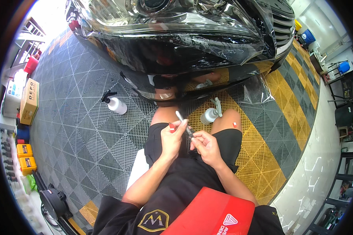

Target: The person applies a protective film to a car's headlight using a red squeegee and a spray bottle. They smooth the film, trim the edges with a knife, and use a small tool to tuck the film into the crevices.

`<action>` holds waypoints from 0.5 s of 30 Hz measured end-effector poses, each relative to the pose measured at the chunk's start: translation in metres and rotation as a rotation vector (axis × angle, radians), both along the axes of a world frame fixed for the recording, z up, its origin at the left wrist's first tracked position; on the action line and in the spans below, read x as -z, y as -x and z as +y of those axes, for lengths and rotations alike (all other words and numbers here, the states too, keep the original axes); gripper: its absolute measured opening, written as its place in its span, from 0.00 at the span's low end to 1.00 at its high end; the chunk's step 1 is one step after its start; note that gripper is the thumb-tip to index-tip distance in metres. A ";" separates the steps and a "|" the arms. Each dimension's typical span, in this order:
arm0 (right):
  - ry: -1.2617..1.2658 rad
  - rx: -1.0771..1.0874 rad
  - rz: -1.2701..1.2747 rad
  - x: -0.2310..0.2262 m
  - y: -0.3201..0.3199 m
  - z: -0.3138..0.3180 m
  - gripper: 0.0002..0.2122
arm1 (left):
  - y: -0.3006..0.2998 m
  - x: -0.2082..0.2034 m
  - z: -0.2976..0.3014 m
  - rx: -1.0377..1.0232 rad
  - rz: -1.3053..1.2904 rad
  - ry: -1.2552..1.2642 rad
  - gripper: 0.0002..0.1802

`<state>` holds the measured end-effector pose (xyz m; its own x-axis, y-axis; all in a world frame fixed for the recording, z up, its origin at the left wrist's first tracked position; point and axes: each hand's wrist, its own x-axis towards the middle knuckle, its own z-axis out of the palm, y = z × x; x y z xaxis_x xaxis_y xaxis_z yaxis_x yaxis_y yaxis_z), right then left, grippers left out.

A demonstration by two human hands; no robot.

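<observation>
Both my hands meet in front of my lap, between my bent knees. My left hand (172, 139) is closed round a slim pen-like tool (188, 131) with a pale tip and a dark body. A small red piece (171, 127) also sits between the fingers of that hand. My right hand (206, 148) pinches the tool's lower, dark end. Ahead of me is a black car bumper (145, 56) with wet, wrinkled clear film (239, 49) lying over its upper part and headlight. A small red-and-white piece (234, 125) rests on my right knee.
A white spray bottle (117, 105) stands on the grey and yellow floor tiles (86, 152) to my left. Another spray bottle (210, 115) is by my right knee. Clear film (259, 91) hangs under the bumper. A red flat-sided object (211, 209) lies against my body. Cardboard box (29, 102) far left.
</observation>
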<state>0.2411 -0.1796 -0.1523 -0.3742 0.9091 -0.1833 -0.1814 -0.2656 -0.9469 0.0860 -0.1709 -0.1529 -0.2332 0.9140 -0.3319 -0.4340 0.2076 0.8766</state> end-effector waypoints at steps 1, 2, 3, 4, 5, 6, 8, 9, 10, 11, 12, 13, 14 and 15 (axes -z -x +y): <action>0.032 0.009 0.009 -0.002 -0.002 0.000 0.05 | 0.010 0.007 -0.001 0.055 -0.074 0.006 0.18; 0.065 0.018 0.017 -0.003 -0.006 0.004 0.04 | 0.015 0.012 -0.001 0.109 -0.149 0.012 0.20; 0.097 0.027 0.025 -0.003 -0.009 0.007 0.04 | 0.007 0.000 0.006 -0.028 -0.166 -0.005 0.24; 0.081 0.049 0.018 -0.001 -0.009 0.007 0.06 | 0.015 0.000 0.008 -0.011 -0.183 -0.048 0.24; 0.099 0.034 0.032 -0.003 -0.012 0.007 0.06 | 0.020 0.001 0.010 -0.003 -0.157 -0.060 0.23; 0.115 0.024 0.046 -0.006 -0.015 0.007 0.06 | 0.025 0.001 0.011 0.008 -0.132 -0.072 0.23; 0.125 0.008 0.052 -0.009 -0.017 0.004 0.06 | 0.034 0.000 0.012 0.056 -0.178 -0.097 0.24; 0.129 -0.002 0.054 -0.009 -0.017 0.002 0.06 | 0.036 -0.003 0.014 0.071 -0.214 -0.111 0.25; 0.141 -0.007 0.066 -0.009 -0.016 0.000 0.06 | 0.038 -0.005 0.014 0.085 -0.250 -0.125 0.25; 0.152 -0.011 0.077 -0.009 -0.016 -0.003 0.06 | 0.040 -0.004 0.013 0.113 -0.226 -0.131 0.27; 0.161 -0.015 0.087 -0.008 -0.017 -0.005 0.06 | 0.039 -0.004 0.012 0.119 -0.233 -0.134 0.26; 0.176 -0.009 0.109 -0.007 -0.016 -0.006 0.06 | 0.037 -0.006 0.012 0.126 -0.240 -0.138 0.25; 0.190 -0.002 0.130 -0.005 -0.015 -0.007 0.06 | 0.036 -0.006 0.010 0.134 -0.247 -0.141 0.24; 0.207 0.005 0.151 -0.004 -0.014 -0.008 0.06 | 0.035 0.000 0.008 0.171 -0.251 -0.143 0.22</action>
